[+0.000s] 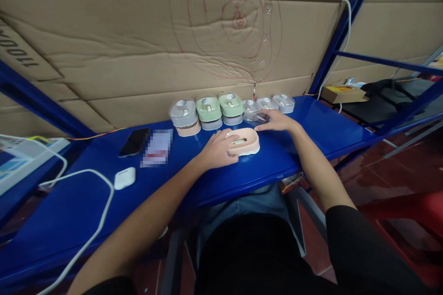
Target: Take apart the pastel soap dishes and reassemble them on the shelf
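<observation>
Boxes of rounded grey and green plastic (209,109) stand already lidded at upper centre; mid-frame, the left hand (219,148) clasps a lidless pink oval plastic box (253,140), the right hand (277,120) a clear plastic lid (249,119).

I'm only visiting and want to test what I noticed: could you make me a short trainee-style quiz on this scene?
1. What colour is the box under the left hand? (a) green (b) pink (c) grey
2. True or false: the right hand is touching the phone.
3. How many green boxes are in the back row?

Key: 1. b. 2. False; it is at a clear plastic cover. 3. Two.
</observation>
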Action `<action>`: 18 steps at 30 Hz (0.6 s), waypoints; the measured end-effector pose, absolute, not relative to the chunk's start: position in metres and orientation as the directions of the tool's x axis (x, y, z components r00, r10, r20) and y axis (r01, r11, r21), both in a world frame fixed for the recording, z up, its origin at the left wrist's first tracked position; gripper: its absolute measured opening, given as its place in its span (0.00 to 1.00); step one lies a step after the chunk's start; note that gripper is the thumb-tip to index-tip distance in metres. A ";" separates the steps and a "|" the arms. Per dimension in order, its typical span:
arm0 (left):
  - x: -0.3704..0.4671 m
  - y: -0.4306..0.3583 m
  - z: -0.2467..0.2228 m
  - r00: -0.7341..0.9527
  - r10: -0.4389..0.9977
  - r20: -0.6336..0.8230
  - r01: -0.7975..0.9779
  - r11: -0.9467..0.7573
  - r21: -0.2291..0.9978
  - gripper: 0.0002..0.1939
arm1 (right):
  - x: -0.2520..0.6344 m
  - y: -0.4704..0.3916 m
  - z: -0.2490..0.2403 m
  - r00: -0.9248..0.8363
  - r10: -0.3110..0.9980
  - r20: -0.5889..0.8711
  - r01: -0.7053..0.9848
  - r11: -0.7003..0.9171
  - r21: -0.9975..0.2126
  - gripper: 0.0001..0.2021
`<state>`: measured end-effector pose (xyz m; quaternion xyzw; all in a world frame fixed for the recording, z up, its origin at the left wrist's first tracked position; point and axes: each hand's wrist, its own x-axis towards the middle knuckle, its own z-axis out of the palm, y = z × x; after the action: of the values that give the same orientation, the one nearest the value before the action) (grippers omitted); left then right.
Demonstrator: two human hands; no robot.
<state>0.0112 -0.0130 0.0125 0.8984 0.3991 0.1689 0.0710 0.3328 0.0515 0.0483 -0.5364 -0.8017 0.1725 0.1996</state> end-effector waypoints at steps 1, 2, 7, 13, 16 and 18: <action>0.011 -0.014 0.014 0.628 0.738 0.247 0.694 -0.675 0.251 0.36 | 0.332 0.052 0.048 -0.340 0.931 0.133 0.793 0.360 -0.492 0.46; 0.011 -0.014 0.015 0.632 0.734 0.248 0.694 -0.678 0.240 0.36 | 0.332 0.052 0.048 -0.334 0.933 0.131 0.794 0.353 -0.495 0.46; 0.009 -0.015 0.021 0.660 0.713 0.236 0.688 -0.700 0.193 0.35 | 0.331 0.052 0.047 -0.331 0.936 0.122 0.785 0.345 -0.514 0.46; 0.005 -0.011 0.023 0.704 0.666 0.246 0.641 -0.745 0.183 0.35 | 0.329 0.051 0.046 -0.341 0.931 0.127 0.770 0.354 -0.531 0.46; 0.004 -0.009 0.023 0.713 0.658 0.242 0.630 -0.753 0.191 0.35 | 0.329 0.052 0.046 -0.348 0.929 0.128 0.769 0.361 -0.528 0.45; 0.003 -0.009 0.025 0.706 0.666 0.241 0.638 -0.746 0.191 0.35 | 0.329 0.052 0.045 -0.349 0.928 0.132 0.772 0.364 -0.521 0.44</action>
<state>0.0035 -0.0093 0.0245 0.9224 0.3536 0.1485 0.0468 0.3286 0.0521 0.0454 -0.5314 -0.7995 0.1880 0.2074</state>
